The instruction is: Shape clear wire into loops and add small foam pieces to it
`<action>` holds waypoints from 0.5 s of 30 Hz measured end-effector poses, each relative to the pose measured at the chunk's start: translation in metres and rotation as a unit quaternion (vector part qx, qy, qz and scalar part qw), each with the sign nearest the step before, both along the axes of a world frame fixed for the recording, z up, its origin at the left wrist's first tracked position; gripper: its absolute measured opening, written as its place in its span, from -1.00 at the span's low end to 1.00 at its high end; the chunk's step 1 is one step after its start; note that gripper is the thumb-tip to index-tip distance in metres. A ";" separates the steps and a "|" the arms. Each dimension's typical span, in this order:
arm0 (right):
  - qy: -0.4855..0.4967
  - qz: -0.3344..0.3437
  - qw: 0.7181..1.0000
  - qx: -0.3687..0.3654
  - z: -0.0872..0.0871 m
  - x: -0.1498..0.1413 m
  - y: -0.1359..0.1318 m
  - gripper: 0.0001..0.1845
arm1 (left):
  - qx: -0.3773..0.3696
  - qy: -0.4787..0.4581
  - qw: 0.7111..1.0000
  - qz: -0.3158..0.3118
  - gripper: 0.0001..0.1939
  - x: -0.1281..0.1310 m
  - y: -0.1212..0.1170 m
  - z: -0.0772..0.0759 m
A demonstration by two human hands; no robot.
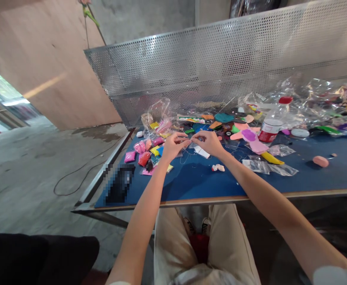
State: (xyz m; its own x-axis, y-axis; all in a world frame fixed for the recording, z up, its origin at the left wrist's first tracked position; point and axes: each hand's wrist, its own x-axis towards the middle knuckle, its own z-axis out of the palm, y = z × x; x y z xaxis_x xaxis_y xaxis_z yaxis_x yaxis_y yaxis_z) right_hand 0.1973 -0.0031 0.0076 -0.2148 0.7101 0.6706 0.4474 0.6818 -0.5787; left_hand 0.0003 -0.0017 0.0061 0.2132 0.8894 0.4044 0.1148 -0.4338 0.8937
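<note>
Over the middle of the blue tabletop, my left hand and my right hand meet fingertip to fingertip. Both are pinched closed, and whatever lies between the fingers is too small to make out. Just below them are a white paper piece and a thin, clear thread-like line. Small white lumps with a bit of red lie nearer the front edge. Left of my left hand is a pile of colourful small packets, among them a red packet and a pink packet.
A clear bottle with a red cap stands right of my hands, beside pink and purple flat pieces and a yellow piece. A pink lump lies far right. Behind rises a perforated metal panel. Crumpled clear bags fill the back right.
</note>
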 end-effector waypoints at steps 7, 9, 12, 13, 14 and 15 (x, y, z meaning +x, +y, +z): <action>-0.011 0.025 0.999 -0.024 0.000 0.003 0.002 -0.80 | -0.035 0.020 0.999 0.004 -0.46 -0.002 0.001 0.000; -0.029 0.039 0.999 -0.003 0.002 0.005 0.002 -0.81 | -0.037 0.030 0.999 -0.007 -0.49 -0.003 -0.002 0.004; -0.053 0.070 0.996 0.028 0.008 0.011 0.001 -0.80 | -0.061 0.061 0.996 -0.033 -0.56 -0.006 -0.007 0.010; -0.053 0.086 0.995 0.026 0.010 0.013 0.000 -0.78 | -0.072 0.071 0.994 -0.043 -0.57 -0.007 -0.008 0.012; -0.048 0.106 0.993 0.018 0.012 0.014 -0.001 -0.76 | -0.082 0.078 0.992 -0.054 -0.58 -0.008 -0.008 0.013; -0.040 0.124 0.991 0.005 0.014 0.016 -0.003 -0.73 | -0.091 0.083 0.990 -0.064 -0.59 -0.008 -0.009 0.014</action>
